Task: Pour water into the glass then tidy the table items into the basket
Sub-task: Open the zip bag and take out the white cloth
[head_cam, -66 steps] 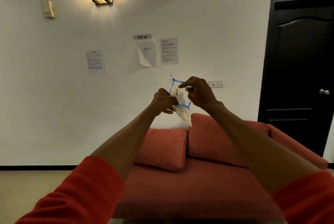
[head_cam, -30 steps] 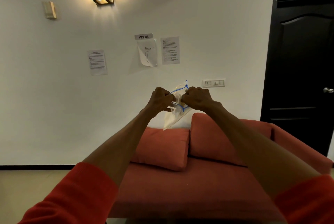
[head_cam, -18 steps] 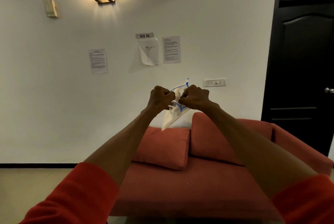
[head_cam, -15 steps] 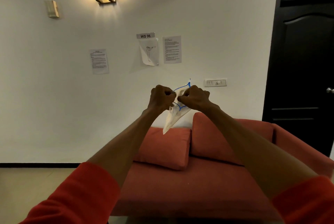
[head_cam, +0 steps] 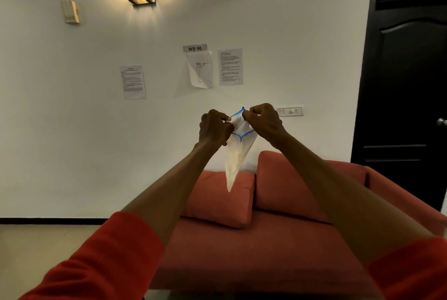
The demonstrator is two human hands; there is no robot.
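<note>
The bag (head_cam: 238, 152), a thin clear plastic one with a blue seal line at its mouth, is held up in the air above the sofa (head_cam: 278, 239), level with the switch plate (head_cam: 289, 111) on the wall behind. Its mouth is pinched from both sides: one lip is gripped by the left hand (head_cam: 214, 128), the other by the right hand (head_cam: 263, 120), with the fingers of each hand curled in and pressed against the thumb on the plastic. The rest of the bag hangs down between the wrists to a point, tilted slightly toward the left hand, and looks limp; whether anything lies inside cannot be told.

No glass, water, basket or table is shown here, so the progress of the wider task cannot be judged. The step in hand appears to be the working of the bag's seal, most likely its opening or closing.

For this to be done well, the two lips should be held close to the blue strip, not on the loose film below it, since thin film would stretch or tear. If opening is meant, the lips should be drawn apart evenly from the middle; if closing, the strip should be pressed together along its whole length. The bag should be kept upright so nothing can slip out.
</note>
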